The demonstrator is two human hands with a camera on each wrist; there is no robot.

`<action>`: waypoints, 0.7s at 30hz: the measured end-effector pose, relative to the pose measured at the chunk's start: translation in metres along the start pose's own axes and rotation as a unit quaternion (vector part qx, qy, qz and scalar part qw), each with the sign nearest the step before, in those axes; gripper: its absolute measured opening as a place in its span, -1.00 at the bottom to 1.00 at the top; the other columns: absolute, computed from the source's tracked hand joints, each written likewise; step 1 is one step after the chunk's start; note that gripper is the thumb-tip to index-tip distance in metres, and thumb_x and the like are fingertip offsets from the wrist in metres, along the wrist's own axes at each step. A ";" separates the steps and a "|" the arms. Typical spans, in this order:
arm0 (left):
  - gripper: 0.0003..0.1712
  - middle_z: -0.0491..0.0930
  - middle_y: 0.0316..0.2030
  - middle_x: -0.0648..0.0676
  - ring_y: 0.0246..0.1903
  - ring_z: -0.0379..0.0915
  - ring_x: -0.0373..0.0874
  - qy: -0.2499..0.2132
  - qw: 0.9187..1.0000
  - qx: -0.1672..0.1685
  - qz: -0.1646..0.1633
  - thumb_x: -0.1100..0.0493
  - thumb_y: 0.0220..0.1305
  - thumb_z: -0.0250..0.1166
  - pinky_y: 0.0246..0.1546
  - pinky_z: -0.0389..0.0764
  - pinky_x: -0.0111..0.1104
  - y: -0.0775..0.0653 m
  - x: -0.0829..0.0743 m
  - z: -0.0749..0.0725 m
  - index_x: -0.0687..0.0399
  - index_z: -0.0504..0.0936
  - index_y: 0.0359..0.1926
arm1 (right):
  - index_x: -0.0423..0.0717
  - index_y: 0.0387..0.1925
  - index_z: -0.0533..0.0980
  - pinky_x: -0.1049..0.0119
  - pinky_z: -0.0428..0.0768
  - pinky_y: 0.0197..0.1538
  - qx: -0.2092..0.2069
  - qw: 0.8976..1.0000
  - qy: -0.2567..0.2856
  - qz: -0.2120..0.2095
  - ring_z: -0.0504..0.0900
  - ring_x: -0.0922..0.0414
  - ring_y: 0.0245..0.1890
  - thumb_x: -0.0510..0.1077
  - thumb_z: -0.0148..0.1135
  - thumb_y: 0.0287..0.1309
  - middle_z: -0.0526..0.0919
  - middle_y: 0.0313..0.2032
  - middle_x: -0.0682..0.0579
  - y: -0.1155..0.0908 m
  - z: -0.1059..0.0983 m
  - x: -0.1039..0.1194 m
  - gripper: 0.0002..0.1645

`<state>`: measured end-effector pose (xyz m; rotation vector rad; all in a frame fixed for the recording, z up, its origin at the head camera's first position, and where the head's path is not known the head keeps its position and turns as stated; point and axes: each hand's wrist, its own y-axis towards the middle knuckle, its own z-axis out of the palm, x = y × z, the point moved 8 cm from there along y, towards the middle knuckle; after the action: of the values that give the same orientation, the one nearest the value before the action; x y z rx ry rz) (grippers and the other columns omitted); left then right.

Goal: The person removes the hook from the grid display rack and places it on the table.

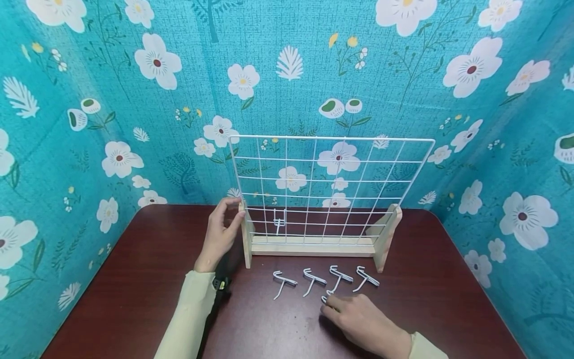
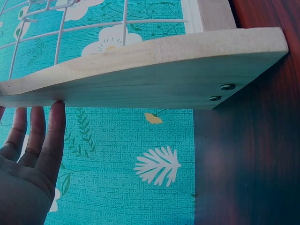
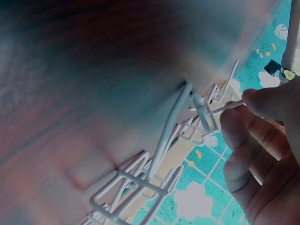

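Observation:
My right hand (image 1: 363,321) pinches the stem of a white wire hook (image 3: 205,115) between thumb and fingers, low over the table. Just beyond it several more white wire hooks (image 1: 314,280) lie in a row. Behind the row stands a white wire grid panel (image 1: 316,182) in a wooden stand (image 1: 314,252). One hook (image 1: 279,219) hangs on the grid's lower left. At the stand's left end, my left hand (image 1: 219,232) touches the wooden side piece (image 2: 150,79). Its extended fingertips (image 2: 57,110) meet the outer face.
A dark red-brown table (image 1: 134,294) carries everything. A teal flowered cloth (image 1: 188,75) rises behind the grid and along both sides. A dark band with a small device (image 1: 220,283) sits on the left wrist.

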<state>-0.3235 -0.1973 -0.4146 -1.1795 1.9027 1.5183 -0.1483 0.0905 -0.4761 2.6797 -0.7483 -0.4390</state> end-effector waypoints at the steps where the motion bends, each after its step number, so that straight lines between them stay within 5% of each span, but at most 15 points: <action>1: -0.64 0.68 0.07 0.18 -0.01 0.62 -0.20 -0.001 1.000 0.000 0.000 0.29 0.45 0.31 -0.24 0.65 -0.56 0.000 0.000 0.000 0.18 0.58 0.22 | 0.14 -0.43 0.55 0.37 0.13 -0.65 0.003 1.000 -0.001 -0.003 0.30 0.30 -0.70 -0.25 0.47 -0.13 0.48 -0.46 0.26 0.000 0.000 0.001 -0.72; 12: -0.64 0.68 0.06 0.19 -0.03 0.60 -0.25 -0.005 1.000 -0.001 0.003 0.30 0.46 0.30 -0.26 0.63 -0.59 0.001 0.001 -0.001 0.20 0.58 0.22 | 0.21 -0.46 0.57 0.33 -0.08 -0.59 0.038 0.998 -0.023 -0.047 0.35 0.28 -0.64 -0.14 0.51 -0.12 0.51 -0.43 0.27 0.003 0.008 0.016 -0.77; 21: -0.65 0.68 0.06 0.18 -0.05 0.61 -0.27 -0.002 1.000 0.000 0.004 0.29 0.46 0.30 -0.25 0.64 -0.57 0.000 0.000 0.000 0.18 0.58 0.22 | 0.24 -0.48 0.62 0.32 0.03 -0.64 0.054 0.996 -0.032 -0.064 0.46 0.28 -0.60 -0.11 0.54 -0.12 0.53 -0.46 0.26 0.005 0.012 0.022 -0.79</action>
<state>-0.3239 -0.1979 -0.4144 -1.1697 1.9083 1.5224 -0.1374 0.0719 -0.4892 2.8388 -0.6376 -0.5320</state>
